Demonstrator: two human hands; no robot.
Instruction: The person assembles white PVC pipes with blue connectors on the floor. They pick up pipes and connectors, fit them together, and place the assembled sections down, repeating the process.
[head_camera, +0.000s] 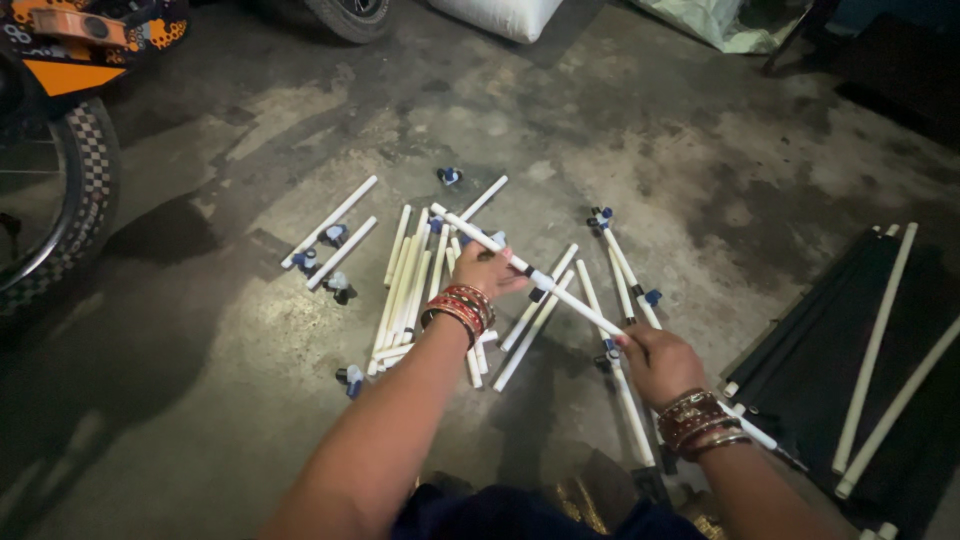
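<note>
Nearest the camera, the right hand (660, 365) is closed around the near end of a long white pipe (530, 272), with bangles on the wrist just behind it. The pipe runs up and away to the left, slanting above the floor, and the left hand (487, 270) grips it about midway along, fingers curled over the top. Red bangles (458, 310) ring that wrist. So both hands are clamped on the same pipe, set well apart along its length, the right one nearer, the left one farther out.

Under and around the hands lies a loose heap of white pipes (410, 285) on the concrete floor (240, 420), some side by side, some crossing. Small blue and dark connectors (350, 378) are scattered near the heap's left edge, and one more (450, 176) sits just beyond it. To the right, a dark fabric panel with long white rods (872, 350) rests on the floor.

Farther off, at the upper left, a bicycle wheel (75, 200) stands, and a white sack (500, 15) lies at the top edge.
</note>
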